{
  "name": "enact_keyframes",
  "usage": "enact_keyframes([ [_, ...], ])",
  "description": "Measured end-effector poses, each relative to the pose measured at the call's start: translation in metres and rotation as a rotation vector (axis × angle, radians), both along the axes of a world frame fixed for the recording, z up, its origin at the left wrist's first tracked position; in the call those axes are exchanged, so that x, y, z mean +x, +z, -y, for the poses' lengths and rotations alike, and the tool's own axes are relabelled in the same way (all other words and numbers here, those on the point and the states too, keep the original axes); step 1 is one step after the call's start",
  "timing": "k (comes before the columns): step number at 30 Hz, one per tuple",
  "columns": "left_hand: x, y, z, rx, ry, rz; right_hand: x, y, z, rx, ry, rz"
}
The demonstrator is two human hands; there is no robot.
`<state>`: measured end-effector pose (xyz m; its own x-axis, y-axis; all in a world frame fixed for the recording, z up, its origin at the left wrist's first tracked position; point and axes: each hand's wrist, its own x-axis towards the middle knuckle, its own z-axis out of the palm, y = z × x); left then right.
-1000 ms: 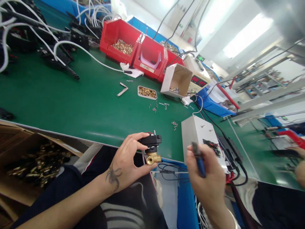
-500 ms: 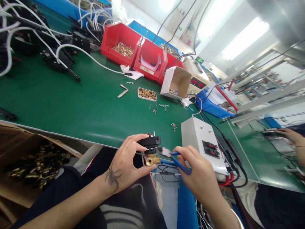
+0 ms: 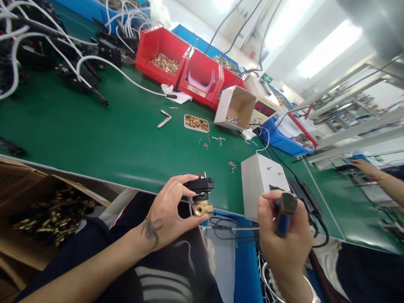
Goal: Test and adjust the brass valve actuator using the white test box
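A small valve with a brass body (image 3: 203,207) and a black plastic head (image 3: 201,184) sits in my left hand (image 3: 172,206), pinched between thumb and fingers at the near edge of the bench. A thin pin stands up from the black head. To the right of it, my right hand (image 3: 285,235) is closed around blue-handled pliers (image 3: 283,223), apart from the valve. The dark metal end of the pliers points up toward me; blur hides its details.
Loose pins and clips (image 3: 219,139) lie beyond my hands, near a small tray of brass parts (image 3: 196,123). Red bins (image 3: 161,50) and a cardboard box (image 3: 235,107) line the back. A white control box (image 3: 261,179) is close to my right hand. At far right is a co-worker's hand (image 3: 362,166).
My right hand has drawn the pliers away from the valve to the right and turned them upright. My left hand keeps hold of the valve almost in place.
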<state>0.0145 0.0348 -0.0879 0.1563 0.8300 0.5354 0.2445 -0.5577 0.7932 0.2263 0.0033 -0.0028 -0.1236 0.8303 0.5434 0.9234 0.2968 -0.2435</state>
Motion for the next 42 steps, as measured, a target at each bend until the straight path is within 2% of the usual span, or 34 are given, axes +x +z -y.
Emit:
enact_keyframes([
  [4,0.001,-0.002,-0.001,0.073,-0.011,-0.02,-0.007,-0.004,-0.005,-0.305,0.162,0.289],
  [5,0.0,-0.002,-0.002,0.082,-0.01,-0.025,-0.007,-0.003,-0.006,-0.319,0.159,0.287],
  [9,-0.001,-0.001,-0.002,0.027,0.009,-0.003,-0.005,0.004,-0.003,-0.091,-0.025,-0.017],
  [11,-0.002,-0.001,-0.003,0.016,0.011,0.001,-0.004,0.001,-0.003,-0.094,-0.049,-0.031],
  [15,-0.001,-0.002,-0.002,0.038,0.01,0.007,-0.003,-0.005,-0.007,-0.4,0.11,0.232],
  [16,-0.001,-0.003,-0.002,0.034,0.009,0.008,-0.002,-0.004,-0.008,-0.395,0.115,0.244],
  [20,-0.001,-0.004,-0.002,0.015,0.004,0.013,-0.002,0.0,-0.007,-0.088,-0.007,-0.001],
  [21,-0.002,-0.004,-0.002,0.017,0.004,0.015,-0.004,-0.001,-0.007,-0.099,0.0,-0.019],
  [25,-0.003,-0.004,-0.003,0.024,0.01,0.014,-0.009,-0.01,-0.008,-0.48,0.085,0.038],
  [27,-0.002,-0.004,-0.002,0.03,0.011,0.009,-0.011,-0.014,-0.009,-0.513,0.019,-0.159],
  [29,0.0,-0.004,-0.001,0.055,0.016,0.003,-0.015,-0.019,-0.01,-0.518,-0.029,-0.502],
  [31,0.002,-0.007,0.001,0.107,0.024,-0.013,-0.023,-0.027,-0.01,-0.61,-0.024,-0.823],
  [33,0.003,-0.01,0.002,0.163,0.033,-0.048,-0.035,-0.037,-0.01,-0.712,-0.023,-1.04],
  [38,0.0,-0.015,0.0,0.269,0.038,-0.121,-0.061,-0.054,-0.013,-0.727,-0.131,-1.421],
  [42,-0.001,-0.017,-0.004,0.298,0.03,-0.122,-0.069,-0.055,-0.016,-0.716,-0.15,-1.545],
])
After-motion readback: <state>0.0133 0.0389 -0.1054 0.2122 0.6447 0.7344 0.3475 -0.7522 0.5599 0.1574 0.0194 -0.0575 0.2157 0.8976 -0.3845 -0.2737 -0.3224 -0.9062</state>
